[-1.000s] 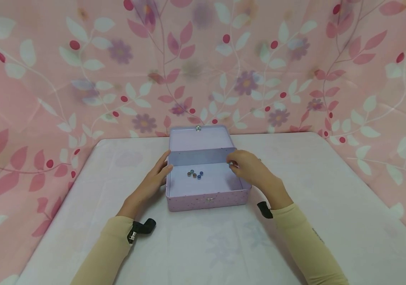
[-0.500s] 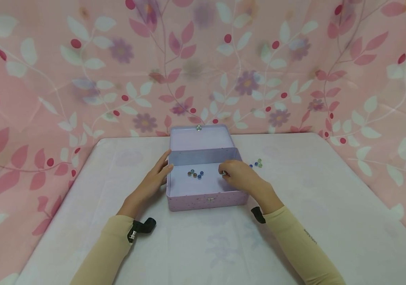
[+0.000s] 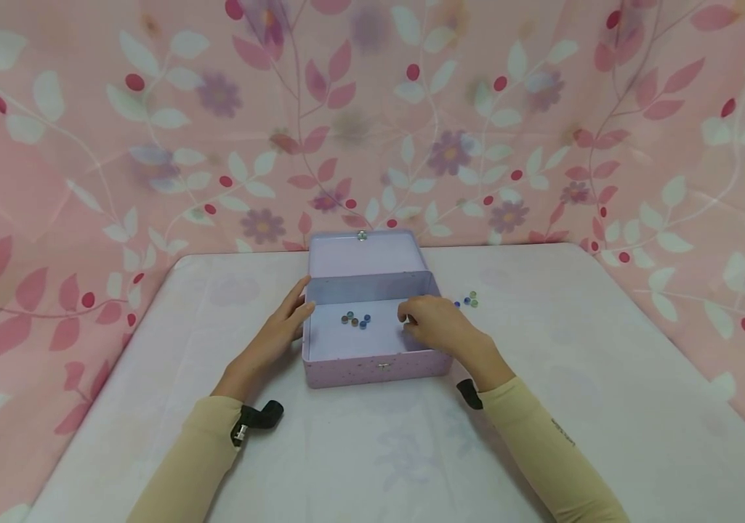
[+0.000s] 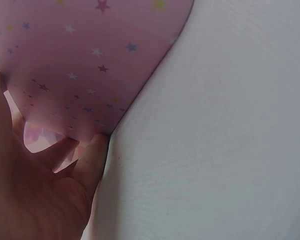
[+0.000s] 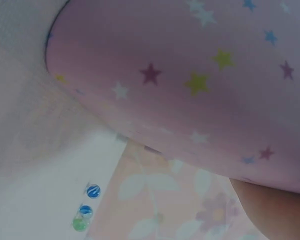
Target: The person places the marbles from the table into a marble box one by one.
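Observation:
A lilac tin box (image 3: 377,369) with its lid (image 3: 368,254) raised stands on the table. Several glass marbles (image 3: 355,322), blue and brownish, lie on its floor left of centre. My left hand (image 3: 272,334) rests against the box's left side with fingers fairly straight; the left wrist view shows the fingertips touching the star-printed wall (image 4: 97,60). My right hand (image 3: 440,323) reaches over the right wall into the box, fingers bent and pointing down close to its floor. Whether a marble is between those fingertips is hidden.
Outside the box, behind my right hand, several green and blue marbles (image 3: 470,299) lie on the white tablecloth (image 3: 359,450). A pink floral curtain (image 3: 372,116) hangs behind the table. The front clasp (image 3: 384,365) faces me.
My right hand has come from the box's right rim down and left into it, with a marble seen at its fingertips earlier. Marbles behind the hand have come into view. The left hand stays put.

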`<state>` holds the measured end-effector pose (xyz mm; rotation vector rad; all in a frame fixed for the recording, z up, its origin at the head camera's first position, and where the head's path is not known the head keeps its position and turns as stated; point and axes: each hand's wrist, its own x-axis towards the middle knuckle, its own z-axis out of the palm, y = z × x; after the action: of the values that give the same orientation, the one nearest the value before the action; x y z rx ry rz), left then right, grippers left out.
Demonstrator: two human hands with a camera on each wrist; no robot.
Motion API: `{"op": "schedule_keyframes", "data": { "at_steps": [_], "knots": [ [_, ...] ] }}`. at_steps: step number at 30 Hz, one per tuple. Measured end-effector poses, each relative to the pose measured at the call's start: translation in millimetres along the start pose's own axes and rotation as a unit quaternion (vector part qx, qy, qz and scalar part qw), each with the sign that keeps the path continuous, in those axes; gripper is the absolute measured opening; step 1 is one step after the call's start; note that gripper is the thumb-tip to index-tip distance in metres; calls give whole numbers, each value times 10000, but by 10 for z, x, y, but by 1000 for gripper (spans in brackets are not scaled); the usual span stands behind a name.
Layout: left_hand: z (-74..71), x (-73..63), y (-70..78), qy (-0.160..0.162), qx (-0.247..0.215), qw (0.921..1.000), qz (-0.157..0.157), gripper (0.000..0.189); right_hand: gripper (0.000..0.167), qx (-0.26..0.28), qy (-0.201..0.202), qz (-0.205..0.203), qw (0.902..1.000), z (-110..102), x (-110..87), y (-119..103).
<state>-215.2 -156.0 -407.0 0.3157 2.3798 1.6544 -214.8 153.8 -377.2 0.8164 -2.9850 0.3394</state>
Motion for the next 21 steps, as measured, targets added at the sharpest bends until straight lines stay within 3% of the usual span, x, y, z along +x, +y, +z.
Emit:
{"op": "schedule_keyframes", "data": {
  "at_steps": [8, 21],
  "knots": [
    [11, 117, -222, 186, 130, 9997, 93, 62, 13, 41, -12, 69, 10000, -5, -11, -6],
    [16, 111, -209, 199, 175, 9996, 109, 66, 18, 461, 103, 131, 9988, 5, 61, 81]
  ]
}}
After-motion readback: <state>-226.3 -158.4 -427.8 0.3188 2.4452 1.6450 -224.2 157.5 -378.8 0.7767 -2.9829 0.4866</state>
